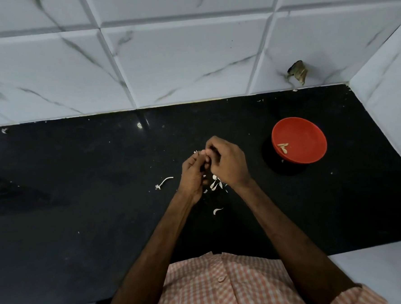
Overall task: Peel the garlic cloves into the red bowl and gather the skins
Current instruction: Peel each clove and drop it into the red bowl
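Observation:
My left hand (192, 173) and my right hand (226, 162) meet above the middle of the black counter (79, 182), fingers curled round a small garlic clove (200, 152) that barely shows between the fingertips. Under and between the hands lie white garlic skins (216, 182), with one more skin (217, 210) nearer to me. A white garlic stem (165, 182) lies to the left of my left hand. The red bowl (306, 131) stands to the right of the hands and holds a few peeled cloves (283, 146).
A white marble-patterned tiled wall (189, 58) runs behind the counter, and a side wall (388, 98) closes its right end. A brown patch (298, 72) marks the tile above the bowl. My checked shirt (226, 286) fills the bottom.

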Demonstrator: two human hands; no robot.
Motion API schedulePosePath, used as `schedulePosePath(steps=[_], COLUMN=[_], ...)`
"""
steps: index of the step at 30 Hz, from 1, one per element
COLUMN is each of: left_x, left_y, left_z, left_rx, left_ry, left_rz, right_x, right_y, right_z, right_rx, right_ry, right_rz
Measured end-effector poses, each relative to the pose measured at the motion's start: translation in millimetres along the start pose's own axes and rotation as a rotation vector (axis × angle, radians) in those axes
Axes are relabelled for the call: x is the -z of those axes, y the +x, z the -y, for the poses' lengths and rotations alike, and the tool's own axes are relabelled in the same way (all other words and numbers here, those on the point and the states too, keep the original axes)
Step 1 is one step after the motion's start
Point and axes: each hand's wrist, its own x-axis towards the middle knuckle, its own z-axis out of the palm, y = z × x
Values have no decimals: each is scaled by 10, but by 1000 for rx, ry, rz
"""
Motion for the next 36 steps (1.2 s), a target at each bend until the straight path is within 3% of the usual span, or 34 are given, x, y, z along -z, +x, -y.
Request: schedulePosePath(steps=[6, 14, 19, 25, 29, 36], left_x=[51, 195, 147, 143, 124, 157], left_y=[6, 147, 95, 74, 90, 82], left_z=[-28, 6, -34, -48, -70, -77], left_rx=[-126, -341, -286, -169, -101, -49], left_ry=[137, 497, 396, 169, 134, 44], left_rz=[30, 89, 104, -30, -63, -72], right_x=[21, 52, 65, 29, 24, 81], right_y=[68, 11, 6, 14, -11, -19], right_z=[39, 117, 157, 124, 99, 75], right_rx=[-116, -391, -566, -367, -370, -343], right_ry=[8, 362, 624, 484, 537, 620], right_rz=[25, 70, 107, 149, 45, 93])
